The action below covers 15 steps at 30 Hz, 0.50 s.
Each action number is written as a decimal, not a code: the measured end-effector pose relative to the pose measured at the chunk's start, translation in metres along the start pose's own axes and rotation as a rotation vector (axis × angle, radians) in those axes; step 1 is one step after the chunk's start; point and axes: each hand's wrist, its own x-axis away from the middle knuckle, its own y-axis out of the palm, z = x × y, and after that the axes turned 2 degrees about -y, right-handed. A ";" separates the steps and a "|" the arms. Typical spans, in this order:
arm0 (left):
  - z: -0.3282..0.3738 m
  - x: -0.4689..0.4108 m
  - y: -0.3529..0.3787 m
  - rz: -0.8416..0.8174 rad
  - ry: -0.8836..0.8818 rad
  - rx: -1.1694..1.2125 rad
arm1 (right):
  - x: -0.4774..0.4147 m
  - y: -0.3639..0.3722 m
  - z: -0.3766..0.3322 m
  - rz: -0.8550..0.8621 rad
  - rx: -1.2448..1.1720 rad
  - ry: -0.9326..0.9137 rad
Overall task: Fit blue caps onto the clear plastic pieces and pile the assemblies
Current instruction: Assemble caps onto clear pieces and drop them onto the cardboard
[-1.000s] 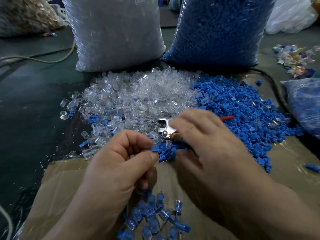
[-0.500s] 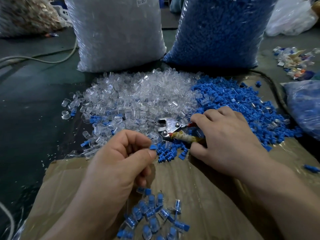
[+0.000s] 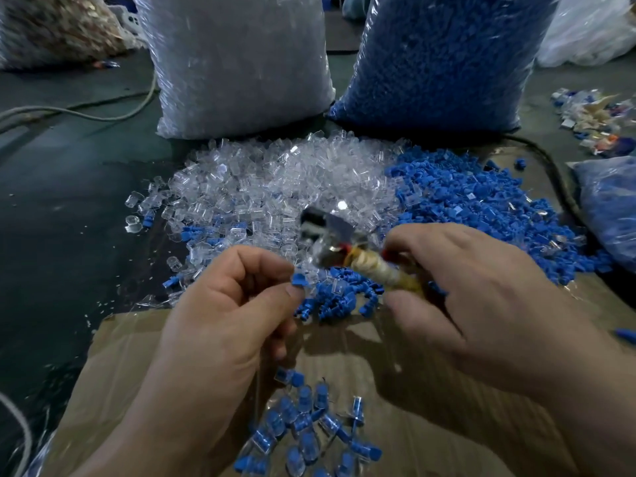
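Left hand (image 3: 220,321): lower centre-left of the frame, thumb and forefinger pinching one blue cap (image 3: 298,280). The other fingers are curled under, and I cannot tell whether they hide anything.
Right hand (image 3: 464,287): centre-right, fingers wrapped round the taped handle of a metal tool (image 3: 375,271). Its blurred head points up-left, just above the pinched cap.
Clear pieces (image 3: 275,187): a loose heap in mid-frame, spilling left onto the dark surface (image 3: 69,218).
Caps (image 3: 481,215): a blue heap right of centre, touching the clear heap, with a small cluster just beyond the fingertips.
Assemblies (image 3: 309,432): a small pile at bottom centre on the cardboard (image 3: 430,390), below the left hand.
Bags (image 3: 237,63): one of clear stock and one of blue, upright along the top edge.
Step, as I judge it: the cap is ready but no clear piece shows in the pinch, so the fit itself looks not yet made.
Risk, pinch: the cap sits at the very fingertips, so a nudge from the tool head could flick it into the heaps.
Risk, fingers: the metal head is close to the left thumb, and closing it blind could nip skin.
Risk, mixing: a dropped loose cap could land among the assemblies and be counted as finished.
Risk, fit: a cap pressed on skewed may seat half-way or crack the clear plastic.
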 end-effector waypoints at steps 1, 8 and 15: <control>-0.001 -0.001 -0.001 0.003 0.017 -0.012 | 0.002 0.000 0.000 0.003 0.000 -0.031; 0.001 -0.001 -0.004 -0.011 0.072 -0.057 | 0.005 0.000 0.004 -0.022 0.028 -0.118; 0.002 0.001 -0.001 0.003 0.120 -0.061 | 0.005 -0.001 0.007 -0.043 0.007 -0.116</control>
